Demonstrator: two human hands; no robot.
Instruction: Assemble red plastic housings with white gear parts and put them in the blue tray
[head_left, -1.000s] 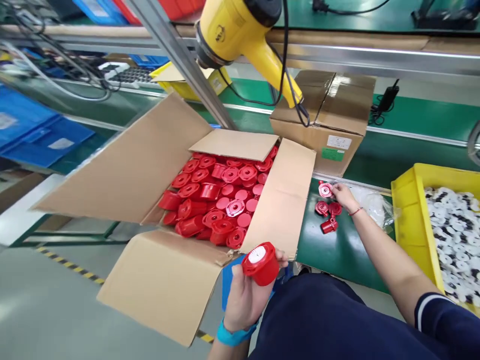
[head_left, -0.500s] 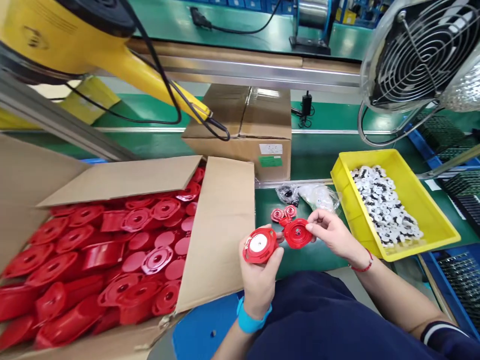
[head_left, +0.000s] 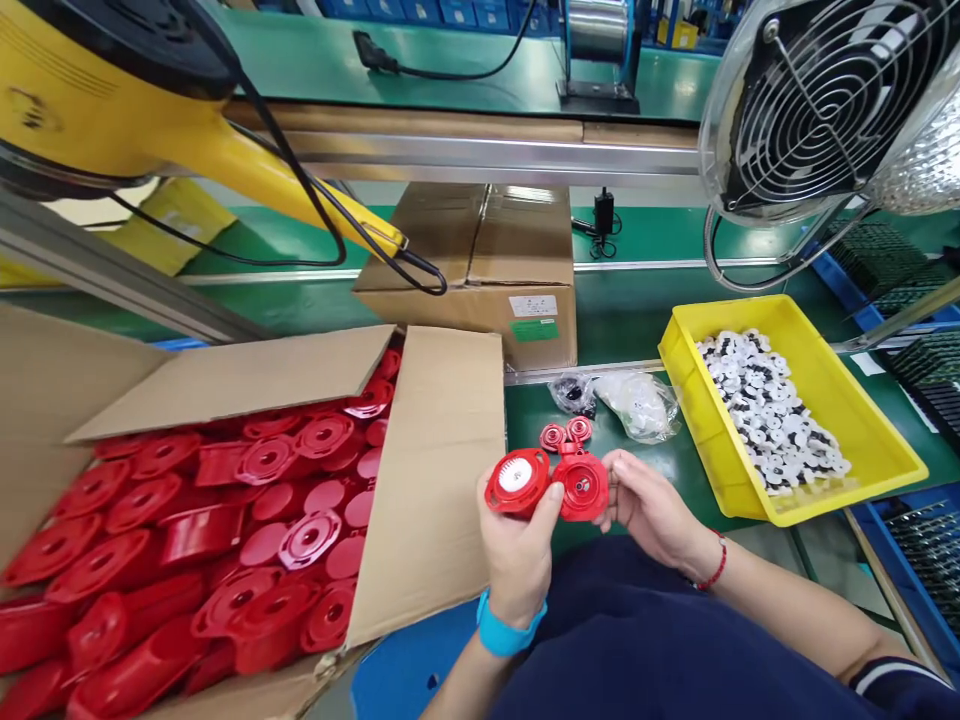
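Left hand (head_left: 519, 555), fingers mostly behind the white-centred red part (head_left: 517, 482) — yellow tool (head_left: 142, 125), cut off left

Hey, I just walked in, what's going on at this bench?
A person's left hand holds a round red plastic part with a white disc. Beside it is an open-faced round red plastic part, with the right hand's fingers at its edge. Small red plastic pieces lie just beyond. An open brown cardboard box of red parts stands left; a yellow plastic bin of small white-and-black pieces stands right.
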